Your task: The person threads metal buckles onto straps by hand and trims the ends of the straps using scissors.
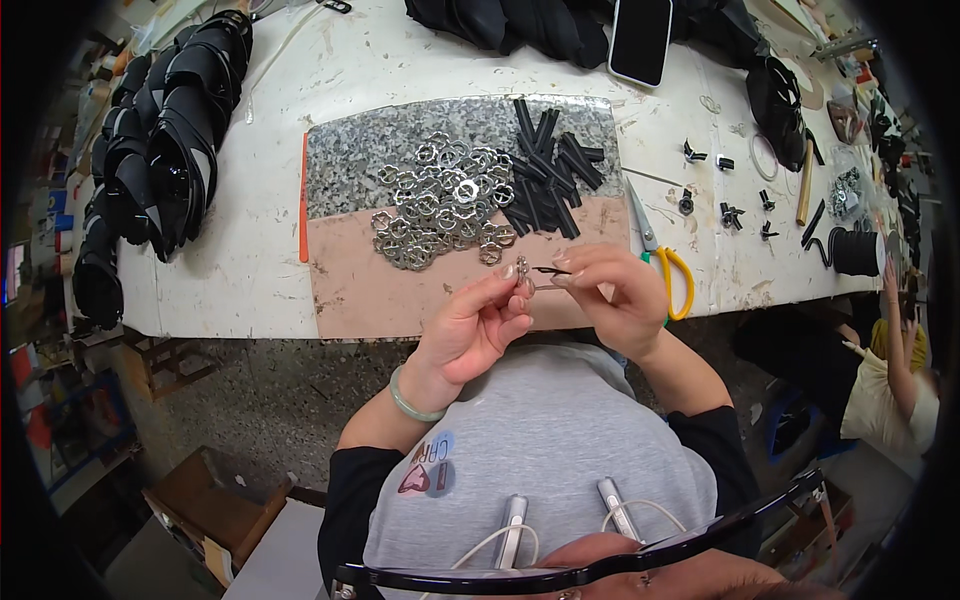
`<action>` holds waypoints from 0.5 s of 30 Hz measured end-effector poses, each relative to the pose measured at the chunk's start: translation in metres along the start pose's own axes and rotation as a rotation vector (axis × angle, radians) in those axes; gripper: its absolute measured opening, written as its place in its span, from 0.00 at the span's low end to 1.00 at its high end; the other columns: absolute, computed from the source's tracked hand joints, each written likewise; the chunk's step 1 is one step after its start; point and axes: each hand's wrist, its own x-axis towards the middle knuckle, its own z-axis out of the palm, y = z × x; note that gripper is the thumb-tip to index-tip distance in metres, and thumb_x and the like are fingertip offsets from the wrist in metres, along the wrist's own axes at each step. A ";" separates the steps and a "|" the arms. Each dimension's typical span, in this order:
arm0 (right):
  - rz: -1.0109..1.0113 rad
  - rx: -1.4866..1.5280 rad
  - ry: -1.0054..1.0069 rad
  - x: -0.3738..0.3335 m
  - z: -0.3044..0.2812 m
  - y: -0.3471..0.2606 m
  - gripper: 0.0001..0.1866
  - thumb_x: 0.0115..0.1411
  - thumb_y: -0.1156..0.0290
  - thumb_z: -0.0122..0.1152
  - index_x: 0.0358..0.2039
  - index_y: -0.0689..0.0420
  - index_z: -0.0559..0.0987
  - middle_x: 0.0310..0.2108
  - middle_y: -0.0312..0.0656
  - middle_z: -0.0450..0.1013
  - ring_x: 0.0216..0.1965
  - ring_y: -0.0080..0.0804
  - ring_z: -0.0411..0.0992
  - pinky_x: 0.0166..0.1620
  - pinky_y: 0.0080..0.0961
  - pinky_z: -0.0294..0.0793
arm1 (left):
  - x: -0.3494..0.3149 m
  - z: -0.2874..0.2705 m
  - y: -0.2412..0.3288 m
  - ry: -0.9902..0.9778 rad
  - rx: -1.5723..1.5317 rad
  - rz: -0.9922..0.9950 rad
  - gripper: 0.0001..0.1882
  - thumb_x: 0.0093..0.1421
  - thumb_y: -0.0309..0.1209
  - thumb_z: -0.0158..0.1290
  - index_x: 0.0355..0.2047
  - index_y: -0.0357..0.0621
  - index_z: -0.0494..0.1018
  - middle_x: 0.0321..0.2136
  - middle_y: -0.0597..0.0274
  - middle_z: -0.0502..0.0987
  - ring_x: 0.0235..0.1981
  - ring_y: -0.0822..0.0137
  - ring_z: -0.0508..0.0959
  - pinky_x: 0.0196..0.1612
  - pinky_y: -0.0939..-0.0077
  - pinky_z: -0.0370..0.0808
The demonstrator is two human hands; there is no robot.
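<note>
My left hand [478,322] pinches a small silver flower-shaped metal buckle [522,267] at its fingertips. My right hand [612,290] holds a thin black strap piece [549,270] with its end pointing at the buckle. Both hands hover over the near edge of a stone slab [350,160] that is grey at the back and pink at the front. On the slab lie a heap of several silver buckles [440,205] and, to its right, a pile of several short black strap pieces [550,170].
Yellow-handled scissors [668,265] lie right of my right hand. Stacked black shoe parts [160,150] line the table's left. A phone [640,38], small black finished pieces [728,215], a wooden-handled tool [805,182] and a black cord roll [856,252] sit farther right. Another person [890,385] sits at the right.
</note>
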 end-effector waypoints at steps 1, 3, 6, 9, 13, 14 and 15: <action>0.000 -0.002 0.000 -0.002 0.002 -0.003 0.11 0.47 0.87 0.59 0.33 0.63 0.73 0.31 0.44 0.72 0.35 0.37 0.74 0.37 0.26 0.75 | 0.000 0.001 -0.001 -0.018 0.053 0.056 0.08 0.62 0.28 0.45 0.38 0.36 0.69 0.30 0.62 0.73 0.30 0.74 0.77 0.36 0.77 0.81; 0.647 0.440 0.139 -0.004 0.005 -0.010 0.11 0.51 0.85 0.58 0.36 0.63 0.72 0.32 0.41 0.72 0.34 0.30 0.73 0.38 0.25 0.74 | -0.001 0.002 -0.001 -0.035 0.106 0.111 0.09 0.62 0.27 0.45 0.39 0.36 0.69 0.30 0.62 0.73 0.30 0.73 0.77 0.36 0.76 0.81; 0.818 0.705 0.186 -0.001 0.008 -0.007 0.11 0.53 0.83 0.58 0.37 0.62 0.72 0.32 0.40 0.72 0.33 0.27 0.73 0.36 0.23 0.74 | -0.004 0.008 -0.002 -0.011 0.235 0.186 0.11 0.61 0.26 0.47 0.43 0.36 0.69 0.32 0.60 0.74 0.32 0.73 0.77 0.36 0.75 0.81; 0.853 0.781 0.171 -0.004 0.010 -0.005 0.10 0.53 0.82 0.58 0.37 0.62 0.71 0.31 0.40 0.73 0.31 0.27 0.74 0.35 0.22 0.74 | -0.007 0.013 -0.003 0.076 0.405 0.298 0.14 0.60 0.25 0.48 0.47 0.36 0.68 0.33 0.60 0.74 0.34 0.71 0.77 0.36 0.75 0.80; 0.857 0.791 0.168 -0.008 0.009 -0.001 0.10 0.53 0.82 0.58 0.36 0.62 0.71 0.32 0.40 0.73 0.31 0.27 0.74 0.34 0.21 0.74 | -0.008 0.015 -0.003 0.125 0.578 0.421 0.16 0.59 0.24 0.49 0.49 0.36 0.67 0.33 0.60 0.75 0.34 0.70 0.77 0.36 0.76 0.80; 0.857 0.791 0.168 -0.009 0.009 -0.001 0.10 0.53 0.82 0.58 0.36 0.62 0.71 0.32 0.40 0.73 0.31 0.27 0.74 0.34 0.21 0.74 | -0.009 0.015 -0.004 0.136 0.640 0.444 0.17 0.59 0.24 0.49 0.49 0.36 0.67 0.33 0.60 0.75 0.34 0.70 0.77 0.36 0.77 0.79; 0.863 0.779 0.175 -0.009 0.010 -0.002 0.10 0.53 0.82 0.59 0.36 0.62 0.71 0.31 0.40 0.73 0.31 0.27 0.74 0.35 0.21 0.74 | -0.009 0.015 -0.004 0.137 0.639 0.444 0.17 0.59 0.24 0.49 0.49 0.36 0.67 0.33 0.60 0.75 0.34 0.70 0.77 0.36 0.77 0.79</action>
